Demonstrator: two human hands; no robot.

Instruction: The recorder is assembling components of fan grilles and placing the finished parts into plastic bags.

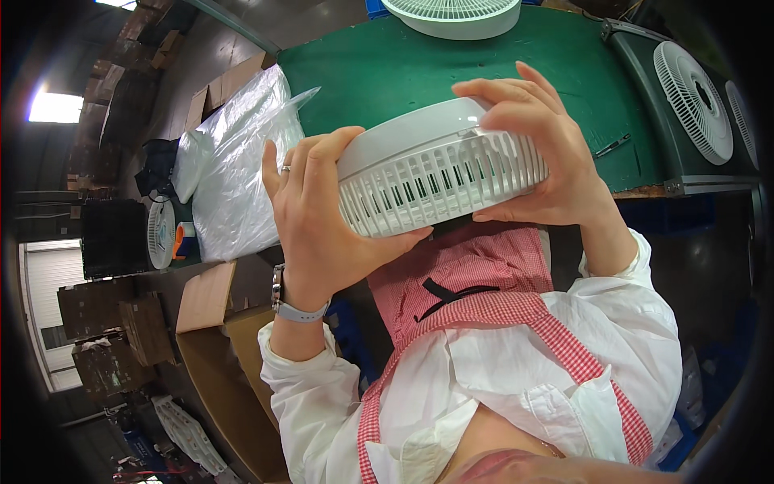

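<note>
Tilted on its side in front of me is a round white fan grille [403, 143], with a smooth band on top and slats below. My left hand [314, 202] grips its left end, fingers over the top and thumb beneath. At the right end my right hand [552, 149] is wrapped round it, thumb under the slats and fingers at the upper rim. The grille is held above the near edge of the green table [363, 68]. A second white fan grille [455, 20] lies at the table's far side.
Clear plastic bags [242, 161] are piled at the left of the table. A small dark tool [613, 145] lies to the right, beside a conveyor carrying white fan grilles [692, 101]. An open cardboard box [214, 355] stands at lower left, near a roll of orange tape [184, 240].
</note>
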